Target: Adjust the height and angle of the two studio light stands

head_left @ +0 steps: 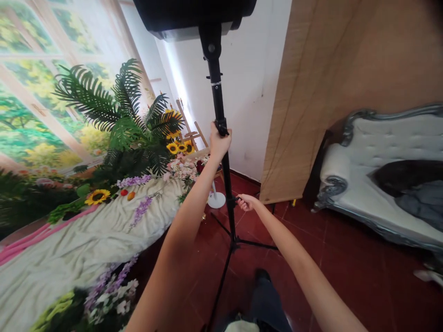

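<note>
A black light stand [227,175] rises in front of me, its legs spread on the red floor. At its top sits a large black lamp head [194,14], cut off by the upper edge of the view. My left hand [220,142] is wrapped round the pole just below a black collar with a knob [221,127]. Lower down, my right hand [246,202] has its fingers closed on a small clamp knob [236,199] at the side of the pole. Part of that knob is hidden by the fingers.
At left, a white draped cloth [104,240] carries flowers and fruit, with palm leaves [128,106] behind. A wooden easel [191,133] and a round white base [216,200] stand past the pole. To the right are a tan hanging blind [294,115] and a tufted sofa [367,138].
</note>
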Available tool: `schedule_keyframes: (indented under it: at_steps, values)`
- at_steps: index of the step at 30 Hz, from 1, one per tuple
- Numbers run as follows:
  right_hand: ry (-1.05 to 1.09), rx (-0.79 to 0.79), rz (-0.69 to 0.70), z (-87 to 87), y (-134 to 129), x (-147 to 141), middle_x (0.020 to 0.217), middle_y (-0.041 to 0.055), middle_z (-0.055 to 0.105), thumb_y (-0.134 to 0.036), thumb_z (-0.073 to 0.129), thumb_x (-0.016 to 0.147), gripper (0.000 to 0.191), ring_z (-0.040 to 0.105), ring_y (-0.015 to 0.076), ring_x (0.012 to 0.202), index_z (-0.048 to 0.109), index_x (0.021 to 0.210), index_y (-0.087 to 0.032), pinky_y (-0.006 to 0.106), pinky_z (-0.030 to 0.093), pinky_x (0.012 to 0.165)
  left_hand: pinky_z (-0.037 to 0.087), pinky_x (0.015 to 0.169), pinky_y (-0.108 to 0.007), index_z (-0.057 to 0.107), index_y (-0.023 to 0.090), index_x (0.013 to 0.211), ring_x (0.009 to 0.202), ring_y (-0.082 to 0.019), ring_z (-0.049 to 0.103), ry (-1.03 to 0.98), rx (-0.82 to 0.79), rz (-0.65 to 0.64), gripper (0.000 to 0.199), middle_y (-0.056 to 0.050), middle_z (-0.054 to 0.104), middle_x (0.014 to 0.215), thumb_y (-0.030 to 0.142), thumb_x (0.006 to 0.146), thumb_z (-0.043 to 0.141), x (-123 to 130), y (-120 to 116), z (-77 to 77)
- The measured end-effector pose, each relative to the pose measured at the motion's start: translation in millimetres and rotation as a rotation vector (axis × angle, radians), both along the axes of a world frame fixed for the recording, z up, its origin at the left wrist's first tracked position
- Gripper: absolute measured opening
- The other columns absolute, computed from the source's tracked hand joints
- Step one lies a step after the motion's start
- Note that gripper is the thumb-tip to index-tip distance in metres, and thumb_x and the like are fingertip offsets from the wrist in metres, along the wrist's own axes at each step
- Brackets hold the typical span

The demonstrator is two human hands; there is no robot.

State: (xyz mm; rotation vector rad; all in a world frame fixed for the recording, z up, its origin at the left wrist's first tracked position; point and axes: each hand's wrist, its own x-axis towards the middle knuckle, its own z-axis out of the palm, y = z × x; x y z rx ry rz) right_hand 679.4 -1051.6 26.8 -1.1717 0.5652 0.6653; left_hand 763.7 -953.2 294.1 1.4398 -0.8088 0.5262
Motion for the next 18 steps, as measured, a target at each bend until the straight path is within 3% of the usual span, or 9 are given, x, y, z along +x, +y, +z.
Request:
schedule_keyframes:
  at_steps: [4,7,11,14,18]
  values:
    - [-0.194,-0.143,-0.095,-9.4,6,-7,0.039,-0.0097,0.027,-0.036,0.03,0.095,0.037,0.02,0.0051,0.032,0.037,0.061,-0.02,0.015,0.018,0.035,0.048,0.063,-0.028,0.043,0.021,0.115,0.061,-0.01,0.055,-0.018,-0.012,0.016,0.04,0.001,0.053,0.076,0.017,0.078,0.057,2,-1,-0.4]
    - [-0.329,-0.272,-0.156,-19.0,9,-12,0.04,-0.0059,0.037,-0.043,0.033,0.093,0.04,0.035,0.0079,0.037,0.042,0.061,-0.02,0.018,0.026,0.039,0.048,0.063,-0.028,0.045,0.022,0.112,0.061,-0.01,0.054,-0.015,-0.006,0.038,0.038,0.002,0.052,0.074,0.017,0.077,0.059,1,-2,1.9]
    - [-0.725,-0.715,-0.19,-31.4,3,-16,0.055,-0.0006,0.054,-0.046,0.044,0.088,0.038,0.054,0.0141,0.059,0.049,0.06,-0.021,0.018,0.032,0.05,0.047,0.066,-0.03,0.046,0.022,0.11,0.064,-0.012,0.054,-0.03,-0.004,0.072,0.038,0.002,0.052,0.071,0.016,0.075,0.06,-4,-2,7.1]
    - [-0.9,-0.916,-0.083,-35.6,-8,-17,0.066,0.0,0.06,-0.05,0.05,0.085,0.032,0.057,0.0158,0.069,0.054,0.068,-0.022,0.017,0.032,0.053,0.047,0.069,-0.031,0.048,0.022,0.107,0.066,-0.013,0.054,-0.058,-0.009,0.097,0.037,0.001,0.053,0.073,0.016,0.074,0.063,-8,-2,10.6]
    - [-1.027,-0.994,0.099,-31.9,-29,-11,0.071,0.002,0.06,-0.05,0.063,0.077,0.03,0.057,0.0171,0.075,0.053,0.069,-0.022,0.017,0.029,0.052,0.046,0.07,-0.031,0.048,0.022,0.103,0.067,-0.014,0.053,-0.066,0.009,0.14,0.034,0.001,0.051,0.073,0.021,0.073,0.065,-15,-3,5.3]
